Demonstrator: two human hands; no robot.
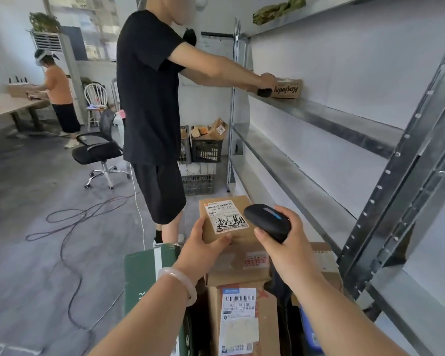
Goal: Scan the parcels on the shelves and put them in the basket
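My left hand (203, 249) grips a small brown cardboard parcel (225, 219) by its near left corner, its white shipping label facing up. My right hand (284, 242) holds a black handheld scanner (267, 222) just right of the parcel, its head close to the label. Below both hands lies a pile of parcels: a taped brown box (239, 265), a labelled box (238, 322) and a green carton (149, 273). The basket under them is mostly hidden. The metal shelves (319, 119) on the right are nearly bare.
A person in black stands just ahead, both hands on a printed carton (287, 89) on the shelf. Black crates (206, 150) filled with parcels stand at the far end. An office chair (98, 150) and loose cables (70, 227) occupy the floor to the left. Another person works at a far table.
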